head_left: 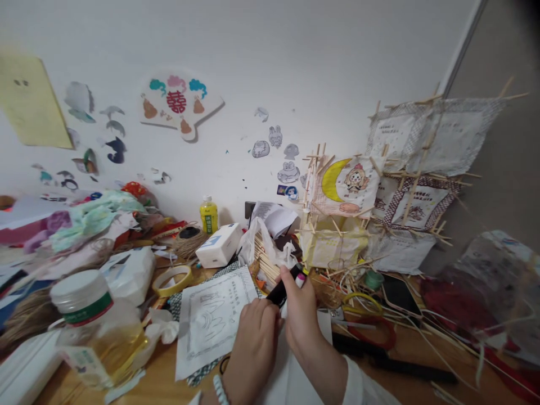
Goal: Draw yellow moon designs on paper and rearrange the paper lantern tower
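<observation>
My right hand (302,308) is closed around a thick black marker (282,290) and a white marker with a pink end (300,279), both tilted. Close against it, my left hand (256,332) has its fingers curled in at the lower end of these markers; what they pinch is hidden. Under both hands lies a white sheet of paper (289,377). Left of them, a line drawing on white paper (213,318) rests on a dark checked cloth (198,376).
A jar of yellowish liquid (101,332), a tape roll (172,280), a white box (220,246) and a yellow bottle (208,214) stand to the left. Stick frames with drawings (350,185) rise behind. Rightward lie a phone (400,297), red-handled scissors (379,332) and loose cords.
</observation>
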`<state>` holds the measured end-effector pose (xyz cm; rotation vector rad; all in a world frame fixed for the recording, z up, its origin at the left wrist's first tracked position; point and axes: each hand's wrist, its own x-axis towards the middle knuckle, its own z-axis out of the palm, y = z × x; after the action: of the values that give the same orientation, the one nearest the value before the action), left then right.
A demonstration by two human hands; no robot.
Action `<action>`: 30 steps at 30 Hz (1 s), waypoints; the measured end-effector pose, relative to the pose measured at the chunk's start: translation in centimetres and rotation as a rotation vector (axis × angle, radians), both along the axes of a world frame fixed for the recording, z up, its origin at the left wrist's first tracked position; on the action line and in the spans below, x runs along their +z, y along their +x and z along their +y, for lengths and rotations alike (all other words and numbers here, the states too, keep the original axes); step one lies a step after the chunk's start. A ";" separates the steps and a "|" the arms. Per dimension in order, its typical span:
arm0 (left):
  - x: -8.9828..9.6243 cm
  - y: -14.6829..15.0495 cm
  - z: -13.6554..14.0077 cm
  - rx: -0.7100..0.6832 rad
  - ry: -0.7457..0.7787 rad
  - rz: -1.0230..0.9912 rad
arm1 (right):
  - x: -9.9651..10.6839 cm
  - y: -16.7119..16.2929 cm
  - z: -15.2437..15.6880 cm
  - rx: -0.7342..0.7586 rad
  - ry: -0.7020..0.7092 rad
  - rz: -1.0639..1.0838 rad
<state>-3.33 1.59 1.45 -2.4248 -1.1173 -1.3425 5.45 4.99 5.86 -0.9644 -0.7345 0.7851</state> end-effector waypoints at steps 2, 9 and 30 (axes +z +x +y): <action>0.0 -0.1 0.0 0.013 0.014 0.013 | 0.1 0.0 0.0 0.013 0.004 0.001; 0.0 -0.3 0.1 0.056 0.084 0.108 | 0.2 0.2 -0.1 0.037 -0.032 -0.059; -1.6 -0.5 -0.3 -0.029 -0.188 -0.032 | -0.4 -1.2 -1.6 -0.016 0.050 -0.275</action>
<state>-3.80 1.28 -0.16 -2.5670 -1.2754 -1.3446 4.27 3.38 5.50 -1.0435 -0.9781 0.6232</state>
